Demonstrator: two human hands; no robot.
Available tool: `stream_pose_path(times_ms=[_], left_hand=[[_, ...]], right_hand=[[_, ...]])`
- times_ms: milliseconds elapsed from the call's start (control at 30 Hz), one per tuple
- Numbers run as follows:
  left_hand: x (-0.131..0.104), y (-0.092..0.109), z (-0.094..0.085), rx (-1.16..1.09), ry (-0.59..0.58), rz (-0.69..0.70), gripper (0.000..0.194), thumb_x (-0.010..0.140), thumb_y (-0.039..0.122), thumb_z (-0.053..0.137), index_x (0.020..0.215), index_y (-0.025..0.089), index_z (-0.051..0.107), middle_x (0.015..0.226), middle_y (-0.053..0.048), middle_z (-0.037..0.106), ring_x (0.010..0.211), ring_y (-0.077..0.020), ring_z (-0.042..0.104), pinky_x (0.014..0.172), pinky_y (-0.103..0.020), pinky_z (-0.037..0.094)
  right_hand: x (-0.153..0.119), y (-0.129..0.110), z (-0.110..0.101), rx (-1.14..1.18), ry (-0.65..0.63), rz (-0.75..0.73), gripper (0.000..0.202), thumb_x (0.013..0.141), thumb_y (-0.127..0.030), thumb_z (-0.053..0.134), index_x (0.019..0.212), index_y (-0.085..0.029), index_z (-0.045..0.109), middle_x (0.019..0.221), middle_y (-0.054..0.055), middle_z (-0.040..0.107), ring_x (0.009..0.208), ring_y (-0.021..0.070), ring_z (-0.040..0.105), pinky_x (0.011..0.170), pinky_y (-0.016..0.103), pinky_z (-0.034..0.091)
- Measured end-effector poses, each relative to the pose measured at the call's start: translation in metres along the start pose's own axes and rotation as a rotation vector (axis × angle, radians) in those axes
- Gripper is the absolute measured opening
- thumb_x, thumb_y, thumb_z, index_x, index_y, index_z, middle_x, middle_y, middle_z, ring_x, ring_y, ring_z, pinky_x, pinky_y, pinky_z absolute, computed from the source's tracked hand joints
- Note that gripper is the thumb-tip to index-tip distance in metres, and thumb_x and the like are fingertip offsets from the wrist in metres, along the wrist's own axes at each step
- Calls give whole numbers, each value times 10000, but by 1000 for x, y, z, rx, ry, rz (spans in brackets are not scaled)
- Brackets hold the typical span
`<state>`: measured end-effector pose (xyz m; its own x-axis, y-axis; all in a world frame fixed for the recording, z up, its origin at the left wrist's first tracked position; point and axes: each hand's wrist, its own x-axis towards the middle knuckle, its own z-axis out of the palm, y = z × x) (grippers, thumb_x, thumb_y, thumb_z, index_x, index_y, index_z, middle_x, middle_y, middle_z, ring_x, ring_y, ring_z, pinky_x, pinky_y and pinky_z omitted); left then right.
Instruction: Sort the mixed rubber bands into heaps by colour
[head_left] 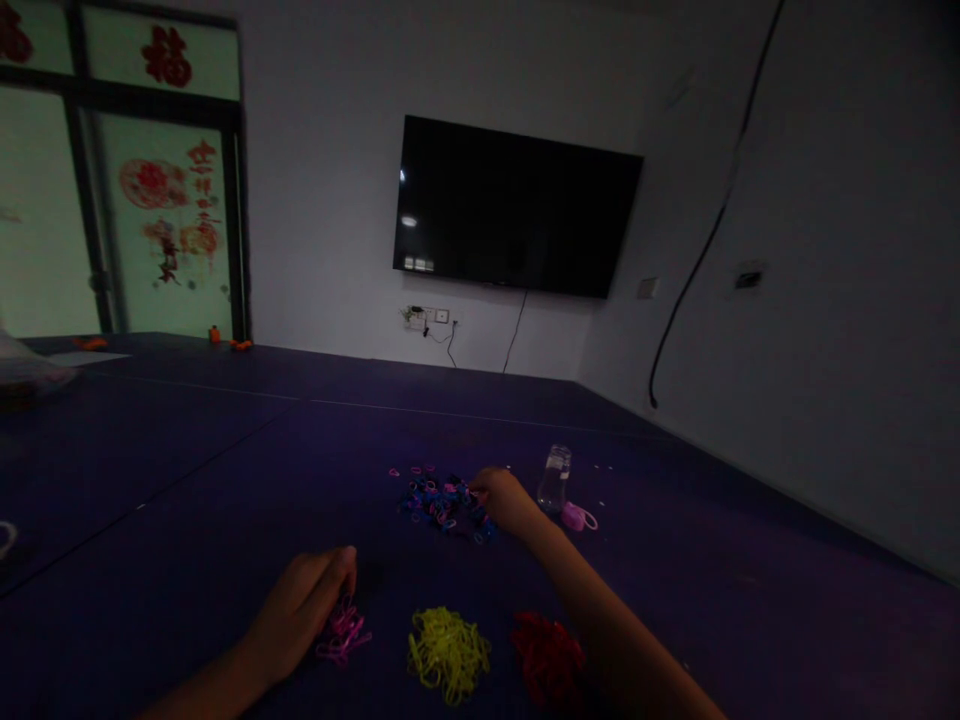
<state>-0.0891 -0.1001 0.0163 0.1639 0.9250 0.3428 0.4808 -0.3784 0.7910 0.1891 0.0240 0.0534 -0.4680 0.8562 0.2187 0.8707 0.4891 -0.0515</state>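
My left hand [300, 605] rests at a small pile of pink rubber bands [345, 636], its fingers curled together with the tips over the pile. What those fingers hold, if anything, is hidden. At the right edge of a mixed heap of blue, dark and pink rubber bands [442, 502], my right hand [507, 497] has its fingertips pinched; anything between them is too small to name. A pile of yellow rubber bands [448, 652] lies between my forearms. Beside it is a pile of red rubber bands [546, 655], next to my right forearm.
A clear bottle [555, 480] stands beyond my right hand, with a pink cap with a loop [576, 516] beside it. The purple tabletop [225, 480] has seams across it. At far left sit a plastic bag [30, 365] and orange items [215, 334]. A television [517, 205] hangs ahead.
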Motion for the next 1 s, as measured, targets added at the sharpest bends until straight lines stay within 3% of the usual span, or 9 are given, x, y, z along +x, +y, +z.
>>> stream_pose_path(times_ms=[167, 300, 433, 533, 667, 767, 867, 1000], left_hand=[[1, 1, -1, -11, -19, 17, 539, 868, 572, 260, 580, 208, 536, 356, 53, 391, 370, -124, 389, 405, -216, 297], [1, 2, -1, -21, -20, 19, 537, 866, 567, 261, 571, 208, 530, 356, 54, 381, 365, -122, 381, 395, -213, 287], [1, 4, -1, -33, 16, -19, 537, 862, 570, 258, 573, 206, 526, 363, 55, 385, 361, -122, 381, 399, -216, 293], [3, 5, -3, -54, 109, -81, 544, 849, 598, 258, 589, 201, 524, 369, 61, 373, 362, -126, 385, 409, -223, 304], [8, 3, -9, -58, 240, -143, 569, 831, 629, 271, 599, 186, 543, 420, 33, 452, 420, -150, 465, 443, -242, 342], [10, 2, -10, -123, 217, -149, 577, 826, 635, 275, 629, 175, 562, 522, -13, 563, 506, -174, 544, 488, -258, 401], [10, 5, -8, -207, 147, -150, 577, 822, 637, 277, 654, 170, 572, 566, -27, 595, 523, -175, 566, 489, -259, 428], [8, 9, -6, -226, 114, -135, 569, 832, 620, 278, 667, 167, 581, 579, -32, 609, 524, -169, 576, 473, -246, 433]], right_hand=[[-5, -8, -5, -52, -18, -59, 336, 711, -1, 408, 889, -132, 661, 945, 109, 637, 884, 175, 566, 757, 230, 382], [-7, -10, -10, -31, 41, -78, 344, 703, 13, 425, 926, -119, 651, 967, 115, 627, 906, 182, 561, 783, 245, 391], [-3, -29, -18, 157, 198, -97, 361, 689, 23, 439, 904, -143, 678, 926, 92, 652, 885, 172, 575, 785, 253, 418], [-3, -61, -16, 393, 257, -146, 336, 691, -2, 495, 917, -151, 693, 875, 73, 676, 826, 159, 602, 753, 251, 447], [-14, -115, -2, 651, 140, -273, 356, 637, 6, 525, 894, -161, 706, 837, 43, 687, 723, 130, 622, 656, 215, 464], [-26, -146, 9, 719, 38, -313, 367, 612, 19, 512, 860, -162, 714, 804, 36, 691, 684, 120, 619, 606, 196, 454], [-34, -159, 16, 732, 8, -306, 368, 599, 42, 497, 807, -165, 718, 782, 25, 693, 670, 109, 614, 589, 179, 438], [-36, -158, 17, 780, -82, -267, 347, 610, 35, 506, 794, -168, 719, 753, 7, 698, 627, 103, 620, 552, 172, 436]])
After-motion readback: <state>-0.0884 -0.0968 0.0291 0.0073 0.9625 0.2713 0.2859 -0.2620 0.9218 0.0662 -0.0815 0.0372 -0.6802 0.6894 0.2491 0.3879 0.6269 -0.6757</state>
